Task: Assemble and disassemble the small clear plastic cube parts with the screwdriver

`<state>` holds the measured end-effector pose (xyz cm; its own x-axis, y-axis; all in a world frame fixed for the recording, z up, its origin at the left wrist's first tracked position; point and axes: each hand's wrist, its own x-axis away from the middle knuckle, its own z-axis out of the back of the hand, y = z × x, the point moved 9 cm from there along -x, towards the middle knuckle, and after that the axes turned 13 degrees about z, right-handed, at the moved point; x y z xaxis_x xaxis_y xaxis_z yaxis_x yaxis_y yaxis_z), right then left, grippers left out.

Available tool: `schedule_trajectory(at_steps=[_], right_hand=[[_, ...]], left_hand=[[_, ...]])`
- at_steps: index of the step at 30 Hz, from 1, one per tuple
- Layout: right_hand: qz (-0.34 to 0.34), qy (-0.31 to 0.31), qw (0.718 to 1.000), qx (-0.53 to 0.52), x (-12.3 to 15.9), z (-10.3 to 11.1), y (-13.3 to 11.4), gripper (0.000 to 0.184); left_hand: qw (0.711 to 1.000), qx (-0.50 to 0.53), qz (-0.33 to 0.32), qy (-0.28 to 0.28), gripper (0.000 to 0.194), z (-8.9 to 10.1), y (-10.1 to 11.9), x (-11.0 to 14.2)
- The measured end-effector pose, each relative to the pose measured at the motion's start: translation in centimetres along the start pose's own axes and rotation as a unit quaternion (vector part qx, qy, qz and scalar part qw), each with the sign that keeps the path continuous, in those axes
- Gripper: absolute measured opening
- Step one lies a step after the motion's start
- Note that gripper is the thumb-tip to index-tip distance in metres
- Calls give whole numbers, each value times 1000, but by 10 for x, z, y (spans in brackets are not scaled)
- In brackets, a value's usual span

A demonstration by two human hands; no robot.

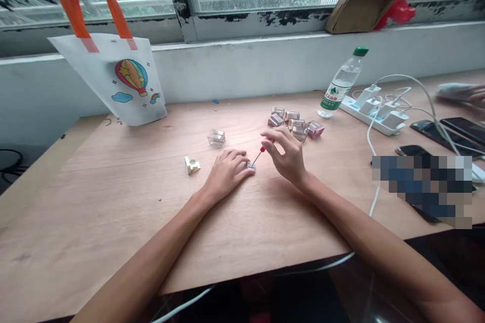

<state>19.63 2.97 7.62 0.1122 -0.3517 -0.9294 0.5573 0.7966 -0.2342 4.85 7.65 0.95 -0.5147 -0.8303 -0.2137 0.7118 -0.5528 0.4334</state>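
My left hand [228, 170] rests on the wooden table, its fingers closed around a small pale block [251, 165] that they partly cover. My right hand [287, 155] pinches a small screwdriver [262, 150] with a red handle. The shaft slants down to the left, and its tip meets the block. Left of my left hand lies a cream plastic piece [192, 165] with an upright plate. A clear plastic case [216, 138] sits a little farther back. Several small clear and pinkish cases [296, 124] are heaped just beyond my right hand.
A white bag [132, 81] with orange handles stands at the back left. At the back right are a water bottle [340, 86] and a power strip [375, 113] with plugs and cables. Phones [447, 136] lie farther right, near another person's hand [478, 95].
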Motion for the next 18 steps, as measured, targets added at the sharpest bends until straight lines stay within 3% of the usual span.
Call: schedule_trajectory(at_steps=[3,9,14,18], right_hand=[[1,-23,999,-25,-1,-4,1,28],[26,-14,999,26,-2,3,1,12],[-7,-43,998,-40,-1,-3,4,32],[14,-22,1000,8,-2,1,0,22]], left_hand=[[1000,0,0,3,27,1,0,-1],[1000,-3,-7,7,26,0,0,-1],[1000,-2,-13,5,28,-1,3,1],[1000,-4,-2,1,27,-2,1,0]])
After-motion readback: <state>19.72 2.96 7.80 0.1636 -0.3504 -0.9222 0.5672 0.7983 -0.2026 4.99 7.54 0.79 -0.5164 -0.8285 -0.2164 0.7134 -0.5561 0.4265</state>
